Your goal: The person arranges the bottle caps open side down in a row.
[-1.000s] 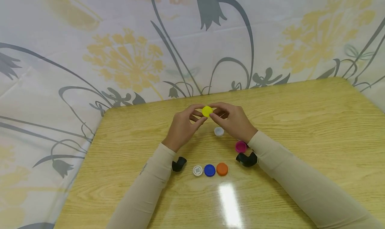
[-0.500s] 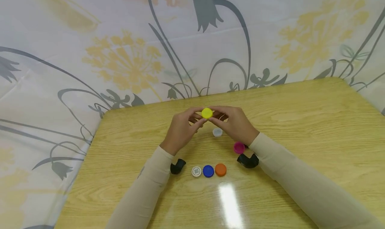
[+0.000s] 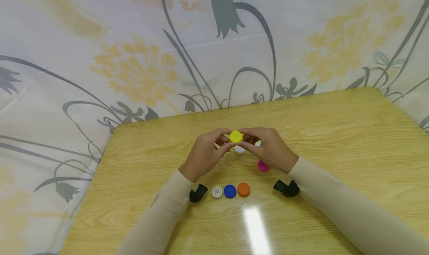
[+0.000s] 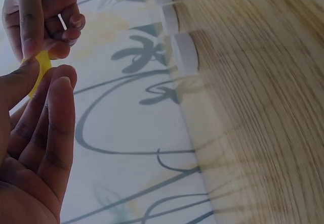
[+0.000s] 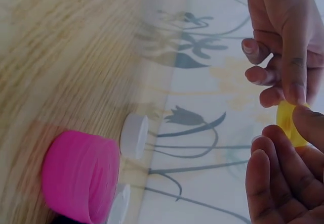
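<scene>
Both hands meet above the table, pinching one yellow bottle cap [image 3: 236, 136] between thumbs and fingertips. My left hand [image 3: 206, 150] grips its left edge, and my right hand [image 3: 273, 147] has the right edge. In the left wrist view the yellow cap [image 4: 42, 66] shows edge-on between the fingertips. Beyond the hands a white cap [image 3: 239, 150] is partly covered by the right thumb. A pink cap [image 3: 263, 166] lies under the right hand; its ridged inside faces up. In the right wrist view this pink cap [image 5: 68, 176] stands close to another white cap [image 5: 134, 135].
Nearer the body, a white cap [image 3: 216, 192], a blue cap [image 3: 230, 191] and an orange cap [image 3: 243, 190] form a row on the wooden table [image 3: 335, 143]. Black curved wrist pieces [image 3: 286, 188] flank the row. A flower-patterned curtain [image 3: 140, 61] hangs behind the table.
Both hands have drawn the yellow cap slightly toward the body and to the right. Now they partly cover the white cap and pink cap beneath. The row of caps lies as before.
</scene>
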{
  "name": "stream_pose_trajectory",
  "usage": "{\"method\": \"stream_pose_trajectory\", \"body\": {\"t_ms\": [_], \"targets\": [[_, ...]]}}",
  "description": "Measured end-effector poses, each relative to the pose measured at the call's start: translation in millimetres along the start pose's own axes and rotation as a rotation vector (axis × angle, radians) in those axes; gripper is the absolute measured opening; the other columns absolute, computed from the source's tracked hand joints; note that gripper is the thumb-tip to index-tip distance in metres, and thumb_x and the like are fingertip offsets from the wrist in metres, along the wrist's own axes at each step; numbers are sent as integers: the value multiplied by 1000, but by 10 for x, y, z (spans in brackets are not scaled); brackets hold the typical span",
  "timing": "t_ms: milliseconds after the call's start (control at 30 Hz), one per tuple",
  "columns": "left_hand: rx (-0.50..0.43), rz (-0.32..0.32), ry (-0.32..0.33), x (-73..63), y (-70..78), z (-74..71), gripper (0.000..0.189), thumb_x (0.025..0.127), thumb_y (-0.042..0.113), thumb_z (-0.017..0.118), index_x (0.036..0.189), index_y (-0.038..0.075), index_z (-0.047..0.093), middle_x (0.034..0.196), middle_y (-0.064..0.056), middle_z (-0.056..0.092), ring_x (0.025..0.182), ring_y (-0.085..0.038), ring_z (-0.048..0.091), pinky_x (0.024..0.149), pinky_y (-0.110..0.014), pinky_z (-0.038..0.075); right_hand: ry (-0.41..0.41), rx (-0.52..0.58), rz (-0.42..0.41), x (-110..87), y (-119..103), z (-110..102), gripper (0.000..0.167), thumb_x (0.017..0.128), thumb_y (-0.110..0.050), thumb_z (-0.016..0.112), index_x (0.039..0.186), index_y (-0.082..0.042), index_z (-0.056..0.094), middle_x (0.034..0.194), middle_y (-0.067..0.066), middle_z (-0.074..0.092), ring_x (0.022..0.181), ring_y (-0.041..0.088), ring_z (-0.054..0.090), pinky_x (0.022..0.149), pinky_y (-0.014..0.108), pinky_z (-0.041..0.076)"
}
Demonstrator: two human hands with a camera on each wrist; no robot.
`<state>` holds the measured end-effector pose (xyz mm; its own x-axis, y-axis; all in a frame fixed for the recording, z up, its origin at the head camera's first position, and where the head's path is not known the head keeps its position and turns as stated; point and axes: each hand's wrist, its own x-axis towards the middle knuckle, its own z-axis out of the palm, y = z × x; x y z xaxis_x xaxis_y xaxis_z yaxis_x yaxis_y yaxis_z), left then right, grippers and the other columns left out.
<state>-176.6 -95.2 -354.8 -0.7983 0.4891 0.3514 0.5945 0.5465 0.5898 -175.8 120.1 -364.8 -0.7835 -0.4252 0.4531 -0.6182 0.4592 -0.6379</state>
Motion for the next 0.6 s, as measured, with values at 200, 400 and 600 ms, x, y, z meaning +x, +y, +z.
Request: {"method": "stream_pose_trajectory", "body": {"t_ms": [200, 400, 600], "targets": [[11, 50, -11, -13, 76, 44, 34, 92, 16, 73, 122, 2, 67, 93, -5, 77, 79, -11, 72, 68, -14, 55, 17, -6, -17, -128, -12, -66, 33, 86, -7, 77, 118, 0, 71, 89, 2, 76, 75, 8, 69, 67, 27, 58], [-38, 52, -92, -41, 166, 79, 31, 91, 15, 73, 120, 5, 69, 91, -4, 77, 78, -10, 73, 69, -13, 54, -24, 13, 29, -286, -24, -108, 28, 88, -9, 76, 115, -3, 72, 86, -3, 74, 75, 5, 67, 66, 27, 58], [-62, 7, -190, -63, 257, 86, 34, 93, 19, 71, 125, 6, 67, 92, -4, 78, 71, -11, 73, 63, -15, 53, -60, 29, 33, -404, -43, -183, 29, 88, -7, 76, 116, -3, 71, 88, -4, 74, 76, 4, 67, 68, 25, 57]]}}
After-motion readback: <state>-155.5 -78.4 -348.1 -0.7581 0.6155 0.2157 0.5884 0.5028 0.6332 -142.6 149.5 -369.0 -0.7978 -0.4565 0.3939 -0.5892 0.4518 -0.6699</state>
